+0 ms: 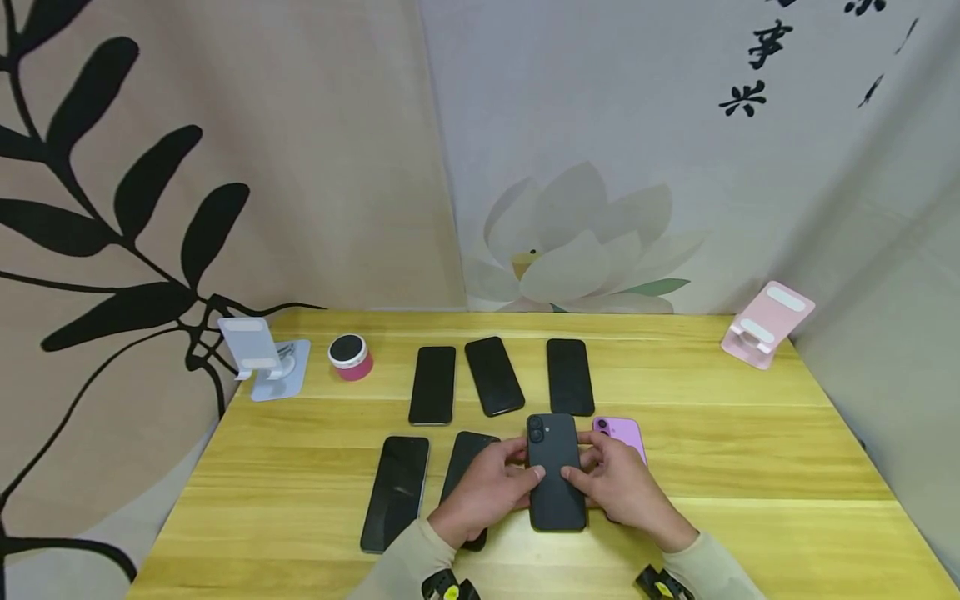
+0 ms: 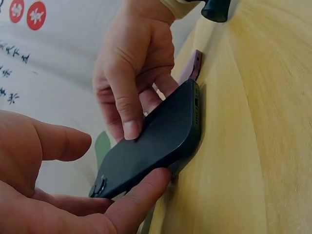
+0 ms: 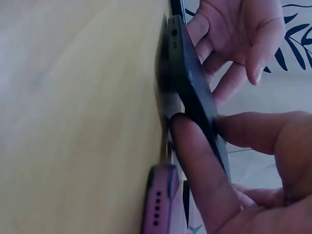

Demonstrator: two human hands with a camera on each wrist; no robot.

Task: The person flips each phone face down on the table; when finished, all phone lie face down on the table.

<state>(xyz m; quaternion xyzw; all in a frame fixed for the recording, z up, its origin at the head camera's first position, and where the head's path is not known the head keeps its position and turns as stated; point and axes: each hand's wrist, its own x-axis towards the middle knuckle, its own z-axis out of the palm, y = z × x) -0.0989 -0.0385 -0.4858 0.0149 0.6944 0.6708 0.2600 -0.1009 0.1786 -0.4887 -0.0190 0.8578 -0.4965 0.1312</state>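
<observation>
A dark smartphone (image 1: pixel 555 500), camera side up, is held low over the table at front centre. My right hand (image 1: pixel 624 487) pinches its right edge, thumb on the back and fingers beneath. On the opposite side, my left hand (image 1: pixel 491 487) touches the edge with extended fingers; in the left wrist view its thumb stands away from the phone. Beside the right hand lies a purple phone (image 1: pixel 624 430), partly covered by that hand. Under the left forearm and hand, a black phone (image 1: pixel 467 457) is partly hidden. Whether the held phone's lower end touches the wood cannot be told.
Another black phone (image 1: pixel 396 492) lies front left. Behind are three more, left (image 1: pixel 432 385), middle (image 1: pixel 495 377) and right (image 1: pixel 570 377). A white-and-pink round container (image 1: pixel 351 358), a light blue phone stand (image 1: pixel 255 346) and a pink stand (image 1: pixel 772 321) are on the wooden table (image 1: pixel 750 450).
</observation>
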